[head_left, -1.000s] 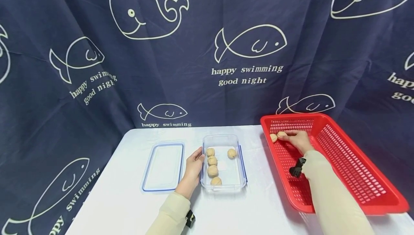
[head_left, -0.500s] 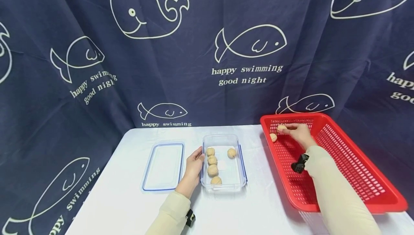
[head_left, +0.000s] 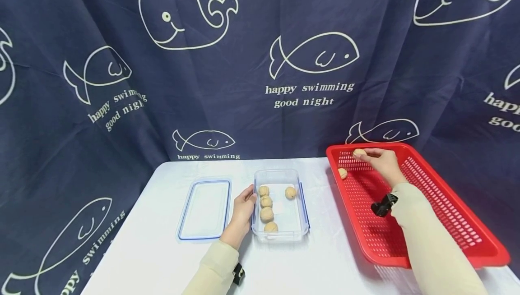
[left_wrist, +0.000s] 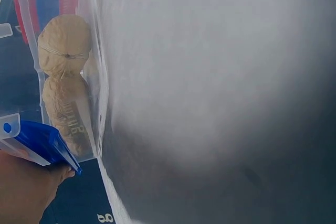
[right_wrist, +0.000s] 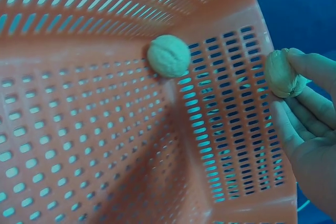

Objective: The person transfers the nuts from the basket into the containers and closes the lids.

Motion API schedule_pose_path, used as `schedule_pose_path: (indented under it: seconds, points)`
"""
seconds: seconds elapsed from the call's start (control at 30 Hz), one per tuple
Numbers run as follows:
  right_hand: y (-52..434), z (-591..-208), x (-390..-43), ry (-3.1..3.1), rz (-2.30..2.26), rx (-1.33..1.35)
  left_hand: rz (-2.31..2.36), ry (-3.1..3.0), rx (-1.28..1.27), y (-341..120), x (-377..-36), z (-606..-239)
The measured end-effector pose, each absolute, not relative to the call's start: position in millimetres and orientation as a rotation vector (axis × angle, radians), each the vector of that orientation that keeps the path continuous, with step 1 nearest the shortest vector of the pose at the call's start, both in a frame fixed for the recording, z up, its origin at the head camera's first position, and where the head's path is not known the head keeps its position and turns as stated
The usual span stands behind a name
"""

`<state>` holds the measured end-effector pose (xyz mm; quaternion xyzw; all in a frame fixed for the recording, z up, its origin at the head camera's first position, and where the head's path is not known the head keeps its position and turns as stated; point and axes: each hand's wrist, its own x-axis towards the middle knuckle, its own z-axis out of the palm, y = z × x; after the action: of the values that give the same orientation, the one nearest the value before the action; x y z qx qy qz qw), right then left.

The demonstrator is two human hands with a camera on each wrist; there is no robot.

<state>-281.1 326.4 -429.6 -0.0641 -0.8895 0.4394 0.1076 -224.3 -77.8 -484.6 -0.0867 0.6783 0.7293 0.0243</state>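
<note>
My right hand (head_left: 379, 162) pinches a tan walnut (head_left: 359, 152) (right_wrist: 282, 74) above the far left corner of the red perforated basket (head_left: 447, 209). A second walnut (head_left: 343, 173) (right_wrist: 168, 56) lies in that corner. On the white table stands a clear plastic box (head_left: 298, 229) with several walnuts (head_left: 266, 214) inside. My left hand (head_left: 243, 209) rests against the box's left wall with straight fingers. In the left wrist view the box wall (left_wrist: 100, 77) fills the frame, with walnuts (left_wrist: 64, 43) behind it and a blue clip (left_wrist: 44, 142).
A clear lid with a blue rim (head_left: 206, 209) lies flat left of the box. A dark blue curtain with whale drawings (head_left: 260, 60) hangs behind the table. The table's front edge runs close to my sleeves.
My right hand has lifted one walnut up from the basket's corner, toward the back rim; the other walnut stayed on the basket floor. My left hand has kept still.
</note>
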Motion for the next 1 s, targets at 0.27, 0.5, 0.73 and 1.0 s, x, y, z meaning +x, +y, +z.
schedule_pose_path:
  seconds: [0.27,0.5,0.73,1.0]
  points:
    - [319.9,-411.8,-280.7,-2.55,1.29,-0.164,2.25,2.115,-0.265,-77.5,-223.1,-483.1]
    - [304.1,-393.9,-280.3,-2.483,1.338,-0.098,2.243,2.112,-0.265,-76.9,-222.6,-483.0]
    - [284.8,-381.6,-281.4,-2.47,1.378,-0.054,2.249,2.109,-0.269,-77.0,-223.0,-483.7]
    - [265.1,-375.6,-283.2,-2.458,1.462,0.02,2.254,2.104,-0.265,-76.8,-223.4,-483.9]
